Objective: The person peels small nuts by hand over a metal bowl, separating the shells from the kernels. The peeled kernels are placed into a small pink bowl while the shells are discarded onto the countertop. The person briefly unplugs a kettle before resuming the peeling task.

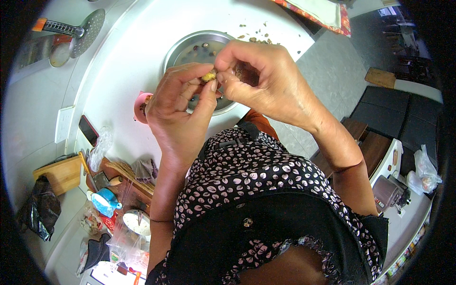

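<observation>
A small yellow-and-brown piece of food (209,76) is pinched between the thumb and forefinger of my left hand (178,98). The thumb and forefinger of my right hand (269,78) meet at its right edge. In the hollow of my right hand something dark brown shows, too shaded to make out. Both hands are above a round metal basin (171,53), which they partly hide. Cloudy water (190,55) fills the basin, with several small dark, round pieces (205,45) in it.
Brown scraps (260,40) lie on the white countertop (121,60) beyond the basin. A pink bowl (140,107) stands left of my left hand, near a phone (88,130) and a clear plastic bag (100,149). A perforated skimmer (89,34) hangs at the upper left. Lower left is a wooden cutting board (60,174).
</observation>
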The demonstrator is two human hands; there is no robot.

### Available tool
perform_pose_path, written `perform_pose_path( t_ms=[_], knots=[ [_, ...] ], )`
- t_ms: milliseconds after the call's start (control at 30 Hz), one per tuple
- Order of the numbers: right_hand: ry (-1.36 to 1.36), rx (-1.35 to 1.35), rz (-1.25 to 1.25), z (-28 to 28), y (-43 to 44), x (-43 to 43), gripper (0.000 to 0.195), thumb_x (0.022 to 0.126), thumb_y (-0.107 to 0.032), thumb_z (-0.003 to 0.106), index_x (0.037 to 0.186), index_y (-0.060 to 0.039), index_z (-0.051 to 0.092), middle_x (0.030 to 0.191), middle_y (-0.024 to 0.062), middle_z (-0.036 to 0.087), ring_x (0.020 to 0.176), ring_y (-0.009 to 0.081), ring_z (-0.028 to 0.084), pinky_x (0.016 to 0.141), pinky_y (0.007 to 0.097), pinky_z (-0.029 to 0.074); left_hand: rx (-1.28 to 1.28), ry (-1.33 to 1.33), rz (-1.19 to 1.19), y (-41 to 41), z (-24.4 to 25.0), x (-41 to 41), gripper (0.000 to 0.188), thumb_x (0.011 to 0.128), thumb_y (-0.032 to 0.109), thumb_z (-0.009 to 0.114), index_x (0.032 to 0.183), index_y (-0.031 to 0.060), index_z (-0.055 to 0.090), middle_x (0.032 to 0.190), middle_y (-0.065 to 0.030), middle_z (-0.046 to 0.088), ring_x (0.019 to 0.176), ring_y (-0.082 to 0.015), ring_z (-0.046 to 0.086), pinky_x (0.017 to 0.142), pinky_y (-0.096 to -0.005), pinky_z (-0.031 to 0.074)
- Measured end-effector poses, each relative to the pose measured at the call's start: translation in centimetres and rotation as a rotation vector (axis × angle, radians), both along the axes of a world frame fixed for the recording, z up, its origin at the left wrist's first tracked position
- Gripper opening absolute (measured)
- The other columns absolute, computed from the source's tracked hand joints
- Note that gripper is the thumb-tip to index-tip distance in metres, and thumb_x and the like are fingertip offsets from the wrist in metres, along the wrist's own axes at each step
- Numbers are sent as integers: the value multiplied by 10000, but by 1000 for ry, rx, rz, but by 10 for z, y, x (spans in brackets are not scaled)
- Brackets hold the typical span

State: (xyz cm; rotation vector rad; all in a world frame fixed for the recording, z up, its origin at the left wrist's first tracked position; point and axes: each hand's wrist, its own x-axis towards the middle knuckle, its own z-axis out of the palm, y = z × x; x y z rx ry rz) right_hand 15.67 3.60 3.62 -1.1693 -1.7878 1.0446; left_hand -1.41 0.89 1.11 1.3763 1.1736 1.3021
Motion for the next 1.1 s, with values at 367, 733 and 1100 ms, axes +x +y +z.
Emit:
perform_pose_path(
  t_ms=[367, 733, 1100],
  knots=[
    [-87, 232, -41, -6, -3, -7, 100, 748, -48, 634, 818, 5, 586, 663, 167, 584, 579, 351, 595, 551, 415, 485, 333, 349, 114, 5, -10, 4, 300, 721, -95, 751, 975, 58, 705, 965, -72, 710, 789, -167, 694, 667, -263, 570],
    [66, 20, -177, -7, -9, -11, 102, 770, -62, 675, 803, 0, 602, 626, 97, 593, 564, 174, 594, 527, 318, 472, 338, 258, 106, 4, -14, 5, 340, 727, -104, 749, 1034, 34, 705, 992, -89, 710, 840, -155, 694, 693, -266, 583],
    [394, -271, -21, -12, -3, 4, 61, 842, -25, 642, 877, 2, 600, 665, -38, 583, 642, 22, 535, 586, 210, 442, -198, -592, -273, 8, -20, -10, 264, 913, -68, 636, 1175, -35, 651, 1047, -125, 694, 850, -191, 692, 723, -275, 552]
  ],
)
